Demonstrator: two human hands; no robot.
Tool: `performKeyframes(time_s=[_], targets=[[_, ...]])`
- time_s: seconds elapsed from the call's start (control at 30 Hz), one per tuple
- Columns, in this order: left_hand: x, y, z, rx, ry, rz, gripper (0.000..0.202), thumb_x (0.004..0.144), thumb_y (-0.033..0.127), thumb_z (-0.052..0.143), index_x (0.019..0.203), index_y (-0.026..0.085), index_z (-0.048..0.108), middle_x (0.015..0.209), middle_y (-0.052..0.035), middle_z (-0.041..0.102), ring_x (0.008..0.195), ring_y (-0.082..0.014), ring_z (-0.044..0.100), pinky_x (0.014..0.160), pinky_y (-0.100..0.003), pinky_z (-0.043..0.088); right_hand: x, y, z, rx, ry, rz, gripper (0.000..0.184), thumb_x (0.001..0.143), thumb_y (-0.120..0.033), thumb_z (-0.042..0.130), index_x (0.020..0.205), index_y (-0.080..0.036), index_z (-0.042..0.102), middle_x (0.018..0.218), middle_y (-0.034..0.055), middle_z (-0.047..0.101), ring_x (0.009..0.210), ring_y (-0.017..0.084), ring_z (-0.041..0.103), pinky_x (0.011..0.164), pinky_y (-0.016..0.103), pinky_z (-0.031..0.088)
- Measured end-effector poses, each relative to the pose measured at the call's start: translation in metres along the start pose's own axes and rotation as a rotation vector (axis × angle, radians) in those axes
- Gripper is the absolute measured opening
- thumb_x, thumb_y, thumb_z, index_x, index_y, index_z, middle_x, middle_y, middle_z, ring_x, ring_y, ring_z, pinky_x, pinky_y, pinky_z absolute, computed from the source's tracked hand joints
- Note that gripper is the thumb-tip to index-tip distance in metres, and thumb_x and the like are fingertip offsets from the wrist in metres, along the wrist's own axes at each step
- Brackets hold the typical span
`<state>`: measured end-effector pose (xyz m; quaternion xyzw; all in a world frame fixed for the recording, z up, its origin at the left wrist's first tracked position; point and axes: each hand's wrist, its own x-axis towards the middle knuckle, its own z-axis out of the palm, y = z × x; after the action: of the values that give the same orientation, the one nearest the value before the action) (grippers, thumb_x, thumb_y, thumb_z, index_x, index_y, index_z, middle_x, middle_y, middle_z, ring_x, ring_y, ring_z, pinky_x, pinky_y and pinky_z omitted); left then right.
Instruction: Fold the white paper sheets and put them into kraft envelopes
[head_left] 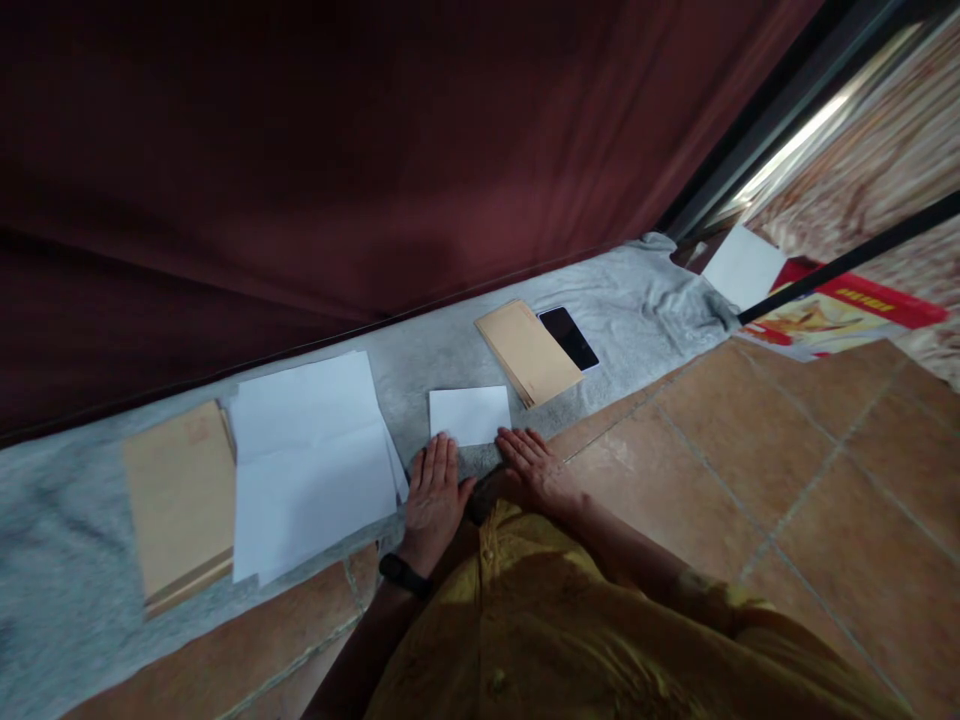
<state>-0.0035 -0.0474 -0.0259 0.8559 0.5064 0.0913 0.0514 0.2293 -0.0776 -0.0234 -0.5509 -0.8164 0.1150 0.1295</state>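
Note:
A small white sheet of paper (470,414), perhaps folded, lies flat in front of me on the grey cloth. My left hand (435,497) rests flat with fingers stretched out, its fingertips at the paper's near left corner. At the near right corner are the fingertips of my right hand (538,472), also laid out flat. Just beyond the right hand, a stack of brown envelopes (529,352) partly covers a dark-screened phone (570,338). Left of my left hand lie large white sheets (311,465), overlapping a bigger brown envelope stack (180,505).
The grey cloth (52,540) covers a long narrow surface along a dark red curtain (375,180). Brown floor tiles (750,440) show on the near side. At the far right are a black bar (855,258), a white sheet (744,266) and a red and yellow printed box or board (832,310).

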Motion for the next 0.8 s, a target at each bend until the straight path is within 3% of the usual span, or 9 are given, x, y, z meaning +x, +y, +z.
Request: performKeyframes(time_s=[0.4,0.6,0.8], targets=[[0.002,0.003,-0.002,0.015,0.013,-0.010,0.066,0.099,0.041,0.042,0.153,0.005,0.035,0.160,-0.0207,0.036,0.152,-0.0319,0.028,0.123,-0.052,0.029,-0.005,0.005,-0.004,0.135,0.056,0.075,0.051,0.099,-0.026,0.046,0.149,-0.016,0.046,0.153,0.0141,0.048,0.140,0.028,0.045,0.117,0.052,0.036],[0.003,0.004,-0.002,-0.019,0.021,-0.026,0.062,0.100,0.040,0.042,0.153,0.008,0.037,0.159,-0.0189,0.039,0.150,-0.0313,0.033,0.121,-0.052,0.033,0.024,0.003,-0.002,0.246,0.151,0.376,0.047,0.098,-0.023,0.045,0.145,-0.017,0.048,0.125,0.0162,0.062,0.109,0.027,0.064,0.095,0.041,0.054],[0.001,0.002,0.003,-0.034,0.026,-0.024,0.063,0.098,0.035,0.045,0.153,0.005,0.035,0.160,-0.0209,0.037,0.152,-0.0308,0.028,0.120,-0.048,0.035,0.053,0.000,-0.008,0.185,0.057,0.563,0.030,0.100,-0.030,0.046,0.123,-0.017,0.061,0.099,0.0106,0.069,0.084,0.022,0.068,0.076,0.030,0.052]])
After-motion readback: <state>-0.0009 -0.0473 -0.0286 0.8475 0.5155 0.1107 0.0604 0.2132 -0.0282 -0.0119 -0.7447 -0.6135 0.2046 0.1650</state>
